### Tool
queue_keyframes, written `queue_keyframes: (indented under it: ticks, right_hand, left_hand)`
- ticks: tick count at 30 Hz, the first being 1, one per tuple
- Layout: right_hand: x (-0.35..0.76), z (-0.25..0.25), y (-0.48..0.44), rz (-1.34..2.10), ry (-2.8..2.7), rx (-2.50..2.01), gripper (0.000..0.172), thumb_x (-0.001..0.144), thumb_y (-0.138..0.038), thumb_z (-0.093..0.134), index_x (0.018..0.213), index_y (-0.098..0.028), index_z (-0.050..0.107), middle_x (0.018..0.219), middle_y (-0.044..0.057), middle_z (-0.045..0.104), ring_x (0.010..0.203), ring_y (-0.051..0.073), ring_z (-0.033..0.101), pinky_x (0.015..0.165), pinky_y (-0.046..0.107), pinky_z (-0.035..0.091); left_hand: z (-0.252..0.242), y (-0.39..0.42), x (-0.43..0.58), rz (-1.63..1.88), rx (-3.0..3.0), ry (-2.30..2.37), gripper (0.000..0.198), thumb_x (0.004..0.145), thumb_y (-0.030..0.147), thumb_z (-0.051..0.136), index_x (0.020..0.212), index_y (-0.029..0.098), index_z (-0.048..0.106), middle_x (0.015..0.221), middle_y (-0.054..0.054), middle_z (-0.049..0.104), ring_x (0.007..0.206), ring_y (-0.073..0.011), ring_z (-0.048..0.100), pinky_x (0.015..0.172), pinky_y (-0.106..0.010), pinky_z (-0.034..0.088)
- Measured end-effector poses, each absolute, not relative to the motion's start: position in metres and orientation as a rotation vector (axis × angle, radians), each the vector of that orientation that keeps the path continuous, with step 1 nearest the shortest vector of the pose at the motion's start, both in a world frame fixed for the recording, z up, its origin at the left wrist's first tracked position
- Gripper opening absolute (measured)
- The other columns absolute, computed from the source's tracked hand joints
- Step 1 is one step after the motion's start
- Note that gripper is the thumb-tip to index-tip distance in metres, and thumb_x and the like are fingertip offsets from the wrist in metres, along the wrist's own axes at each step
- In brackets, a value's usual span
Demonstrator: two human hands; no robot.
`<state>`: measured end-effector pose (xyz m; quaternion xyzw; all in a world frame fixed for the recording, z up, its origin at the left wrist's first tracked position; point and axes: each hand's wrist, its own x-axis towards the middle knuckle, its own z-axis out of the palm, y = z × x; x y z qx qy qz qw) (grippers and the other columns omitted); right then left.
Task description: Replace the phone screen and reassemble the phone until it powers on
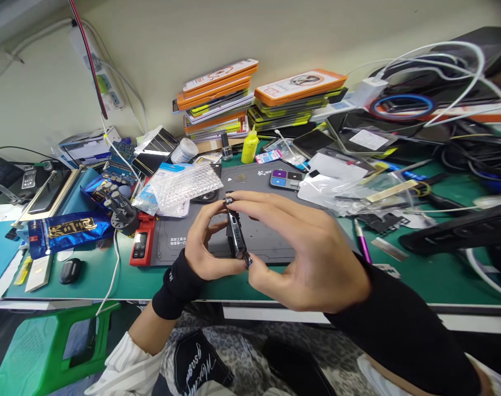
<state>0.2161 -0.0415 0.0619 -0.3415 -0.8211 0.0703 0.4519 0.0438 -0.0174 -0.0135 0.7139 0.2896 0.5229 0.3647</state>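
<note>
Between my two hands a smartphone (236, 234) is held up on edge, its bottom end with the port and speaker holes facing me. My left hand (205, 242) grips it from the left, fingers at the far edge and thumb at the near edge. From the right, my right hand (312, 247) pinches the same far and near edges. The phone's broad faces are mostly turned out of sight. Under it lies a dark grey work mat (267, 242), with a red device with buttons (141, 247) at its left end.
Stacks of orange boxes (217, 88) stand against the wall. On the mat's far side are bubble wrap (188, 187) and a yellow bottle (249, 146). A purple pen (361, 242) and a black earbud case (71, 270) lie on the green table. Cables and plastic bags crowd the right.
</note>
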Motion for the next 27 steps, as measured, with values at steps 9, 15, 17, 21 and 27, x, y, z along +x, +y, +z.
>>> queue_keyframes:
  ticks: [9, 15, 17, 21, 27]
  right_hand:
    - [0.225, 0.059, -0.029, 0.239, -2.114, -0.738, 0.047, 0.073, -0.023, 0.06, 0.119, -0.015, 0.055, 0.121, 0.017, 0.06, 0.113, 0.029, 0.059, 0.094, 0.045, 0.052]
    - [0.236, 0.06, -0.011, 0.265, -2.18, -0.651, 0.038, 0.079, -0.023, 0.063, 0.117, -0.02, 0.057, 0.113, 0.013, 0.063, 0.104, 0.025, 0.062, 0.089, 0.041, 0.055]
    - [0.235, 0.058, -0.006, 0.267, -2.156, -0.655, 0.037, 0.081, -0.023, 0.063, 0.117, -0.019, 0.057, 0.113, 0.013, 0.063, 0.106, 0.024, 0.062, 0.09, 0.041, 0.054]
    - [0.23, 0.051, 0.004, 0.306, -2.087, -0.64, 0.034, 0.082, -0.022, 0.064, 0.116, -0.017, 0.06, 0.114, 0.013, 0.067, 0.107, 0.023, 0.063, 0.093, 0.04, 0.053]
    - [0.23, 0.047, 0.004, 0.479, -1.907, -0.578, 0.005, 0.081, -0.018, 0.066, 0.085, -0.018, 0.067, 0.088, 0.007, 0.074, 0.083, 0.018, 0.07, 0.079, 0.033, 0.057]
  left_hand:
    - [-0.015, -0.011, 0.04, 1.307, 1.926, 0.675, 0.087, 0.066, 0.057, 0.074, 0.14, 0.025, 0.041, 0.137, -0.013, 0.048, 0.125, -0.0328, 0.051, 0.101, -0.044, 0.048]
    - [-0.002, -0.019, 0.038, 1.423, 2.043, 0.73, 0.077, 0.073, 0.044, 0.07, 0.141, 0.024, 0.04, 0.139, -0.013, 0.046, 0.13, -0.0319, 0.045, 0.103, -0.043, 0.045]
    - [0.001, -0.027, 0.036, 1.522, 2.07, 0.864, 0.069, 0.075, 0.04, 0.069, 0.137, 0.021, 0.046, 0.133, -0.014, 0.052, 0.123, -0.0319, 0.05, 0.1, -0.045, 0.047]
    - [0.001, -0.036, 0.033, 1.52, 2.031, 0.891, 0.042, 0.089, 0.029, 0.05, 0.131, 0.022, 0.054, 0.129, -0.011, 0.059, 0.121, -0.0306, 0.054, 0.102, -0.049, 0.043]
    - [0.01, -0.03, 0.036, 1.458, 2.009, 0.897, 0.032, 0.091, 0.034, 0.05, 0.115, 0.019, 0.064, 0.115, -0.012, 0.063, 0.106, -0.0254, 0.06, 0.094, -0.043, 0.047]
